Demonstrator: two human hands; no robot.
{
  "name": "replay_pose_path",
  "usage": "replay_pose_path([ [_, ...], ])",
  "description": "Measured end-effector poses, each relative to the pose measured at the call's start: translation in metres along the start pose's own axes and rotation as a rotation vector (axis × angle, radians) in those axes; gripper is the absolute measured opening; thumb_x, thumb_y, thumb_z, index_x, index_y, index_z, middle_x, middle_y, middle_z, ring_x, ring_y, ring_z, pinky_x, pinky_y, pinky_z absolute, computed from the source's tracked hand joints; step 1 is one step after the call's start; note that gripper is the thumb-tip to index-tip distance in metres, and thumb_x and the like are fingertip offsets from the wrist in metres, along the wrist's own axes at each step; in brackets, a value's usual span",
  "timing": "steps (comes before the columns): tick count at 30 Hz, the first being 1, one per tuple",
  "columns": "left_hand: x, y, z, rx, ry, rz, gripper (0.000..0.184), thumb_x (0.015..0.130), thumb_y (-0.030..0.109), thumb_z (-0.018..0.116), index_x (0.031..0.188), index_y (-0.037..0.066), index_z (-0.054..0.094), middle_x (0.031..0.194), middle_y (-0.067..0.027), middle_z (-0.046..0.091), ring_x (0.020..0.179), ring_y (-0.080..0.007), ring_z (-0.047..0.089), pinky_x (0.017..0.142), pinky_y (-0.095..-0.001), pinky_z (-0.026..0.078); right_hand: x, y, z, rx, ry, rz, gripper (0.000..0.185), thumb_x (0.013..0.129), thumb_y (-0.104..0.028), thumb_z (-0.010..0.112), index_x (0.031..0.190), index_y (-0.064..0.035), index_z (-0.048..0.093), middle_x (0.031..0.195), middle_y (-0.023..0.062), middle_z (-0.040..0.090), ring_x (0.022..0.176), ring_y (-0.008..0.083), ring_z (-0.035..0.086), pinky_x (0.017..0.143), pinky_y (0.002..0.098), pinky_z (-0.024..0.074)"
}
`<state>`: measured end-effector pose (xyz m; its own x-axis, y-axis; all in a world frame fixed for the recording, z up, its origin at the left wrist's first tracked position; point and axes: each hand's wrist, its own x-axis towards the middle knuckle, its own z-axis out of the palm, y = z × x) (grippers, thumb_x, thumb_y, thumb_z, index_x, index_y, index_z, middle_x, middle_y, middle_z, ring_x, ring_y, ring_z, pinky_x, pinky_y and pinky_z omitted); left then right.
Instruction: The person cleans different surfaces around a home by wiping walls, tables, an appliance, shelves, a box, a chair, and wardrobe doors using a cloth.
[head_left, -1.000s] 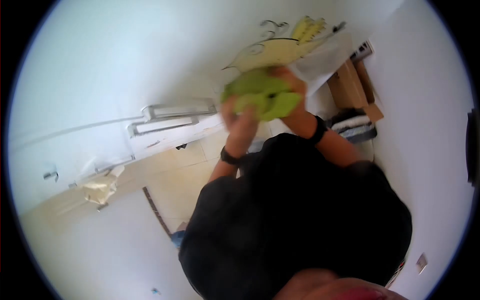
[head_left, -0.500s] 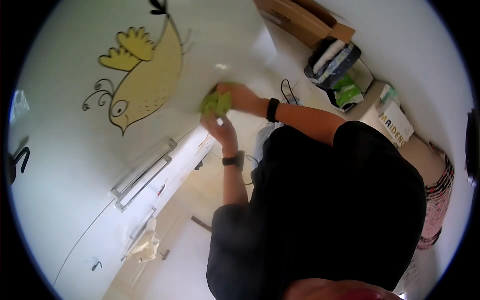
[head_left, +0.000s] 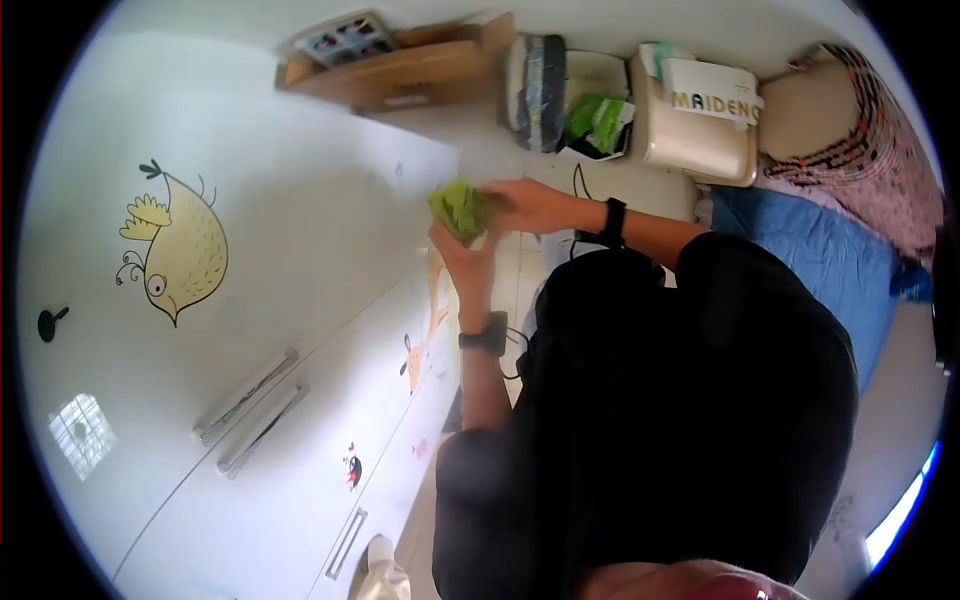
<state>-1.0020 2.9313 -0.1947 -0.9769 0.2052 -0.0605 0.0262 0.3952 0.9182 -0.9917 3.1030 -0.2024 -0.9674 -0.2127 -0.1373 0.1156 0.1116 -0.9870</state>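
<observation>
A crumpled light-green cloth is bunched up between my two hands, in front of a white cabinet door. My right hand grips it from the right, fingers closed on its edge. From below, my left hand holds the same cloth, fingers bent against it. Folds of cloth hide some of the fingertips. I cannot tell whether the cloth touches the cabinet.
Left are a yellow bird sticker, a black hook and long handles on the cabinet. Along the wall stand a cardboard box, a bin with green packaging and a beige box. Blue fabric lies right.
The view has turned and drawn back, showing more of the cabinet and the blue fabric. My hands keep hold of the green cloth, which is bunched differently and sits slightly right in view.
</observation>
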Motion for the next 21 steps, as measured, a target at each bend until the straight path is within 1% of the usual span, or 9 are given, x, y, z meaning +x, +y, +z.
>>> replay_pose_path([
  [2,-0.021,0.01,0.016,-0.101,-0.071,-0.027,0.07,0.071,0.006,0.078,0.132,0.0,0.042,0.124,-0.0136,0.049,0.113,-0.0246,0.052,0.095,-0.0345,0.043,-0.052,-0.009,-0.006,0.174,0.045,-0.005,0.05,0.083,-0.016,0.066,0.128,0.0005,0.051,0.109,0.0202,0.064,0.099,0.0275,0.063,0.083,0.0353,0.0492],
  [3,-0.031,0.019,0.028,-0.229,-0.08,-0.059,0.063,0.072,0.005,0.077,0.127,0.001,0.047,0.116,-0.0109,0.056,0.106,-0.0204,0.055,0.093,-0.0322,0.044,-0.076,-0.019,-0.013,0.061,0.061,-0.032,0.055,0.084,-0.013,0.067,0.134,-0.0011,0.047,0.113,0.0187,0.063,0.101,0.0233,0.063,0.087,0.0343,0.0488],
  [6,-0.052,0.031,0.057,-0.171,-0.216,-0.03,0.056,0.072,0.004,0.076,0.122,0.0,0.049,0.112,-0.0087,0.057,0.102,-0.0178,0.056,0.091,-0.0298,0.045,-0.146,-0.024,-0.023,-0.017,0.235,-0.072,0.057,0.084,-0.01,0.068,0.136,-0.0017,0.045,0.121,0.0164,0.06,0.105,0.0214,0.061,0.092,0.0338,0.0476],
  [10,-0.074,0.062,0.097,-0.351,-0.333,0.135,0.047,0.078,0.001,0.071,0.12,0.0,0.05,0.113,-0.0062,0.058,0.1,-0.0144,0.057,0.089,-0.0285,0.046,-0.224,-0.039,-0.04,0.251,0.528,-0.057,0.06,0.086,-0.009,0.068,0.14,-0.0031,0.041,0.129,0.0122,0.055,0.107,0.0213,0.06,0.091,0.034,0.0492],
  [13,-0.086,0.095,0.134,-0.529,-0.227,0.163,0.047,0.081,-0.001,0.068,0.124,0.0,0.05,0.118,-0.0078,0.058,0.102,-0.0148,0.058,0.088,-0.0292,0.046,-0.274,-0.018,-0.061,0.266,0.709,0.066,0.057,0.091,-0.017,0.064,0.141,-0.0025,0.039,0.132,0.0105,0.052,0.107,0.0191,0.06,0.086,0.0337,0.0519],
  [14,-0.088,0.104,0.145,-0.542,-0.305,0.145,0.047,0.081,-0.001,0.068,0.125,0.0,0.05,0.12,-0.0084,0.058,0.102,-0.0154,0.058,0.089,-0.0294,0.046,-0.288,-0.006,-0.067,0.293,0.754,0.09,0.056,0.092,-0.019,0.063,0.141,-0.0021,0.039,0.133,0.0106,0.051,0.106,0.0191,0.06,0.085,0.0338,0.0523],
  [15,-0.091,0.113,0.159,-0.555,-0.379,0.125,0.047,0.082,-0.001,0.067,0.126,0.0,0.05,0.121,-0.009,0.058,0.103,-0.0159,0.058,0.089,-0.0296,0.046,-0.304,-0.013,-0.072,0.354,0.695,0.139,0.056,0.099,-0.035,0.05,0.142,-0.0021,0.037,0.138,0.0133,0.048,0.113,0.0232,0.058,0.09,0.0368,0.0513],
  [19,-0.133,0.178,0.214,-0.513,-0.754,0.017,0.043,0.085,0.01,0.069,0.123,-0.001,0.053,0.118,-0.0082,0.06,0.101,-0.0159,0.059,0.089,-0.0295,0.047,-0.342,-0.001,-0.094,0.903,0.63,0.001,0.071,0.099,-0.058,0.028,0.145,-0.0041,0.032,0.144,0.0156,0.043,0.127,0.0292,0.046,0.105,0.0432,0.0402],
  [21,-0.155,0.187,0.253,-0.526,-0.939,-0.042,0.042,0.086,0.014,0.069,0.122,-0.001,0.055,0.116,-0.0077,0.061,0.1,-0.0154,0.059,0.088,-0.0286,0.047,-0.36,0.001,-0.116,1.027,0.726,-0.058,0.07,0.099,-0.058,0.029,0.144,-0.0041,0.033,0.143,0.0155,0.043,0.127,0.0287,0.047,0.105,0.0429,0.0402],
])
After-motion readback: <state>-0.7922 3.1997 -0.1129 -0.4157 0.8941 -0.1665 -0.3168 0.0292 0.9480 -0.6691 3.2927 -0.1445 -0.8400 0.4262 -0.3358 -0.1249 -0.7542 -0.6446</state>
